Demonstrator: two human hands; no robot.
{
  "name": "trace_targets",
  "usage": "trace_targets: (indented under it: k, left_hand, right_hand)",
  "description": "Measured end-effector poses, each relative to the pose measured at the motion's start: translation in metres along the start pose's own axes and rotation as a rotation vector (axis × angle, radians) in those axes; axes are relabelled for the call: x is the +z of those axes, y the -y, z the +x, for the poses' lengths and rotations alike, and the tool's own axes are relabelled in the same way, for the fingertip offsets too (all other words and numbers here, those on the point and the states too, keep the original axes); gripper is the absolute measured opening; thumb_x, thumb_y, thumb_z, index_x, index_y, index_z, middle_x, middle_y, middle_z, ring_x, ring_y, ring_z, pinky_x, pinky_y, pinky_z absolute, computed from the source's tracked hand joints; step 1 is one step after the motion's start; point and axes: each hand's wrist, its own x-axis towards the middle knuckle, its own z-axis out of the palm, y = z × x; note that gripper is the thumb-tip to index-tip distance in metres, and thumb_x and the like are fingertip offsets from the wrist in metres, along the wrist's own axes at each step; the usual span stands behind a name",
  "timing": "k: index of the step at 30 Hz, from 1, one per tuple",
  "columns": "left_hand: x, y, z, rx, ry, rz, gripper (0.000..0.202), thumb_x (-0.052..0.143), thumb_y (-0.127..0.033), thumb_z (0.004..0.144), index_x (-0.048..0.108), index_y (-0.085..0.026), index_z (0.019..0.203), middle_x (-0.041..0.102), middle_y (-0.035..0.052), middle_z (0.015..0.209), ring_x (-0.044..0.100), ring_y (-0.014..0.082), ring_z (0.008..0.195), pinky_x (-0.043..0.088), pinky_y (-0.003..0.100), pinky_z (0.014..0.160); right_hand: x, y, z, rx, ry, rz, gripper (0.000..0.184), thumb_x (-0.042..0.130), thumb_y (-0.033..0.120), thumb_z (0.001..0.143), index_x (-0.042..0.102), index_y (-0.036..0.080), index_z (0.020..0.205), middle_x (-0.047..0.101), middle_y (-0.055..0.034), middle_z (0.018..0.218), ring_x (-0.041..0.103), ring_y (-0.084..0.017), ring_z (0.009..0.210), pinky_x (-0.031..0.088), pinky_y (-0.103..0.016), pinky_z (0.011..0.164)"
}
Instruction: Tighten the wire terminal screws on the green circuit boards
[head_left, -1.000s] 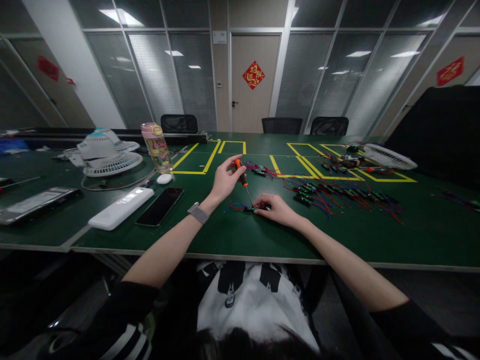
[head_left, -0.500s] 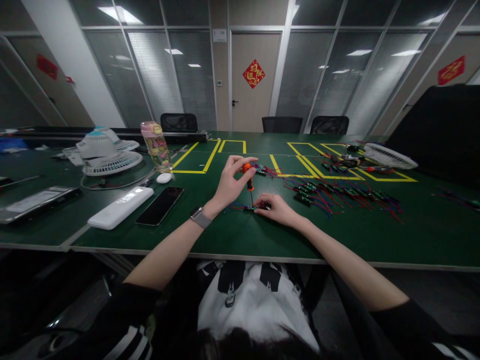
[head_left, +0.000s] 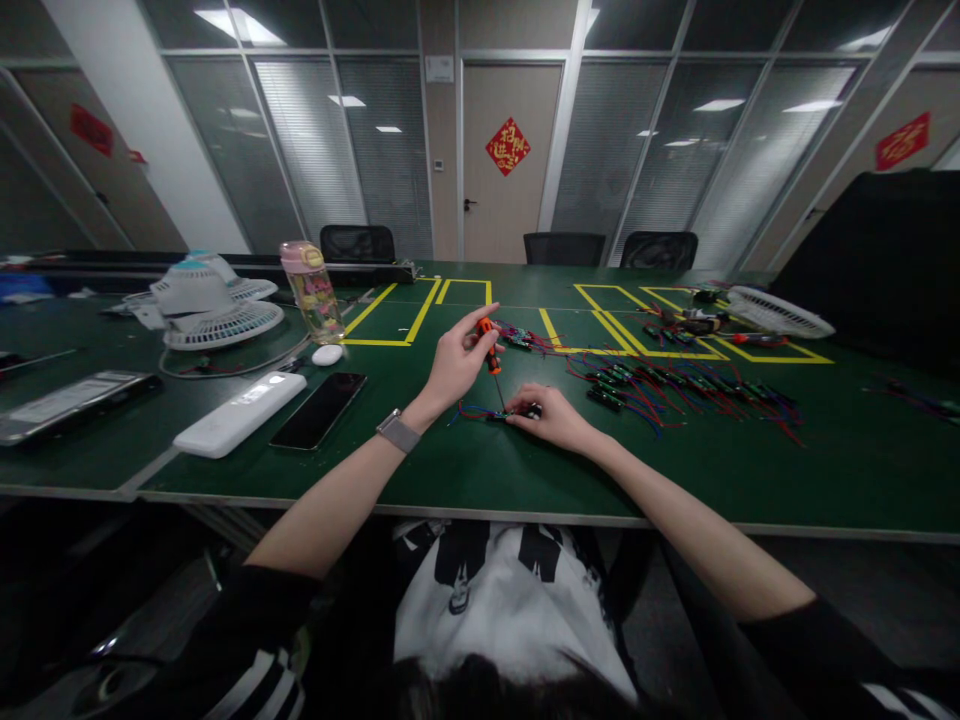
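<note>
Head view: screwdriver (head_left: pixel 493 362) leans over one small circuit board (head_left: pixel 496 415)

Half a second ago the screwdriver stood nearly upright; now its orange handle tips toward the left of the frame, with the index finger of the left hand (head_left: pixel 459 362) stretched out past it. The right hand (head_left: pixel 551 418) and the board have hardly shifted. That suggests the tip is being worked at one spot, the board kept steady meanwhile.

The left hand is narrow, closed around the handle. The right hand is also narrow, thumb and fingertips appearing to pinch the right end of the board, which they partly hide. This board lies on the green counter (head_left: pixel 420 480), near the centre of the frame, with red and blue wires (head_left: pixel 474 409) trailing left.

Counted: two hands, one screwdriver in use, one board being worked on. Right of centre lies a spread of wired boards (head_left: pixel 615 378), too tangled to number. Left of centre are one dark phone (head_left: pixel 319 411), one long white device (head_left: pixel 240 413), one small white case (head_left: pixel 327 355) and one pink-lidded bottle (head_left: pixel 313 292). White fan parts (head_left: pixel 225 325) farther left overlap, so I cannot count them. Three chairs (head_left: pixel 358 244) stand beyond the counter's far edge.
</note>
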Motion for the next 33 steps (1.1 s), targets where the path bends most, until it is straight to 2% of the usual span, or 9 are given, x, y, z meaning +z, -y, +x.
trace_targets:
  k: [12,17,22,25,27,29,30,31,33]
  left_hand:
    - [-0.006,0.001,0.005,-0.049,-0.134,0.007,0.04,0.057,-0.021,0.087,0.053,-0.019,0.126,0.063,0.0035,0.095,0.067,0.0093,0.067,0.059,0.022,0.063]
    - [-0.006,-0.001,0.005,-0.051,-0.168,-0.014,0.038,0.057,-0.02,0.087,0.054,-0.02,0.125,0.062,0.0028,0.093,0.067,0.0096,0.07,0.058,0.021,0.062]
    - [-0.007,0.004,0.008,-0.051,-0.192,-0.05,0.036,0.056,-0.022,0.088,0.053,-0.02,0.124,0.061,0.0034,0.094,0.065,0.0088,0.067,0.057,0.02,0.059]
    - [-0.014,0.008,0.015,-0.001,-0.313,-0.063,0.029,0.046,-0.02,0.092,0.052,-0.023,0.12,0.059,0.0035,0.096,0.061,0.0067,0.062,0.053,0.019,0.054]
    - [-0.021,0.007,0.019,0.055,-0.439,-0.067,0.028,0.038,-0.015,0.092,0.052,-0.024,0.114,0.057,0.0011,0.089,0.055,0.0049,0.054,0.048,0.017,0.049]
    - [-0.028,0.002,0.018,0.123,-0.519,-0.011,0.025,0.042,-0.013,0.089,0.053,-0.023,0.11,0.055,-0.0017,0.079,0.046,0.0038,0.048,0.04,0.016,0.045]
    - [-0.03,-0.001,0.017,0.15,-0.491,0.071,0.023,0.049,-0.015,0.087,0.055,-0.022,0.108,0.056,-0.0028,0.076,0.045,0.004,0.049,0.039,0.016,0.048]
    - [-0.032,-0.005,0.014,0.166,-0.412,0.185,0.017,0.056,-0.018,0.084,0.059,-0.02,0.101,0.057,-0.0029,0.073,0.047,0.0046,0.053,0.04,0.017,0.052]
    - [-0.031,-0.01,0.006,0.128,-0.058,0.42,0.012,0.067,-0.029,0.077,0.065,-0.017,0.079,0.062,-0.0015,0.07,0.054,0.0075,0.062,0.042,0.02,0.061]
  right_hand:
    - [-0.001,0.0,0.0,0.011,-0.02,-0.015,0.014,0.069,0.019,0.077,0.069,0.016,0.09,0.064,-0.0034,0.078,0.058,-0.015,0.073,0.046,-0.027,0.069]
    - [-0.001,0.0,0.0,-0.023,-0.056,-0.003,0.012,0.067,0.026,0.082,0.069,0.015,0.086,0.064,-0.0046,0.079,0.058,-0.016,0.076,0.045,-0.029,0.071]
    - [-0.002,-0.003,0.0,-0.06,-0.114,0.0,0.009,0.065,0.023,0.083,0.068,0.017,0.078,0.064,-0.004,0.082,0.058,-0.017,0.08,0.044,-0.029,0.074]
    - [-0.003,-0.005,0.001,-0.06,-0.186,-0.025,0.011,0.063,0.023,0.085,0.068,0.017,0.076,0.064,-0.0044,0.08,0.057,-0.018,0.08,0.043,-0.03,0.074]
    - [-0.004,-0.005,0.001,-0.055,-0.263,-0.036,0.015,0.06,0.024,0.087,0.068,0.018,0.077,0.064,-0.005,0.08,0.058,-0.019,0.08,0.043,-0.031,0.074]
    - [-0.005,-0.004,0.001,-0.038,-0.339,-0.041,0.018,0.055,0.024,0.09,0.069,0.018,0.081,0.065,-0.0056,0.081,0.058,-0.019,0.081,0.043,-0.031,0.074]
    - [-0.005,-0.003,0.001,-0.028,-0.368,-0.043,0.019,0.053,0.024,0.091,0.07,0.018,0.083,0.065,-0.0059,0.082,0.058,-0.02,0.081,0.044,-0.031,0.074]
    - [-0.006,-0.002,0.0,-0.019,-0.39,-0.045,0.021,0.052,0.024,0.091,0.07,0.018,0.086,0.065,-0.0061,0.082,0.059,-0.02,0.082,0.044,-0.031,0.074]
    - [-0.007,0.001,0.0,-0.01,-0.426,-0.041,0.022,0.05,0.024,0.091,0.071,0.018,0.088,0.065,-0.0064,0.083,0.06,-0.02,0.082,0.045,-0.031,0.074]
